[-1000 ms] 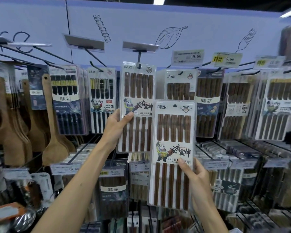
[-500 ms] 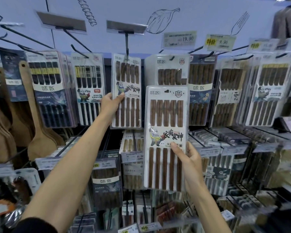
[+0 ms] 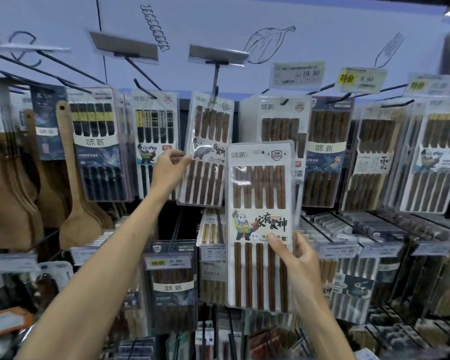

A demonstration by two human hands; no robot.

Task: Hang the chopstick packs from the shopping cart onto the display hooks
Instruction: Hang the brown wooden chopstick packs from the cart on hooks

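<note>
Hanging tilted from the hook [image 3: 215, 81], one chopstick pack [image 3: 209, 175] is pinched at its left edge by the left hand [image 3: 170, 170], probably so that it is steadied and the rod's tip is cleared. A second pack [image 3: 257, 193] is gripped low on its right side by the right hand [image 3: 300, 263], thumb across the front, so that its punched top is left free. It is held below and right of the hook, where little room is left between neighbouring packs [image 3: 278, 120].

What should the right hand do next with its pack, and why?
Probably lift the held pack up and leftward toward the hook: the right hand holds it below that hook, where the left hand holds a matching pack.
</note>
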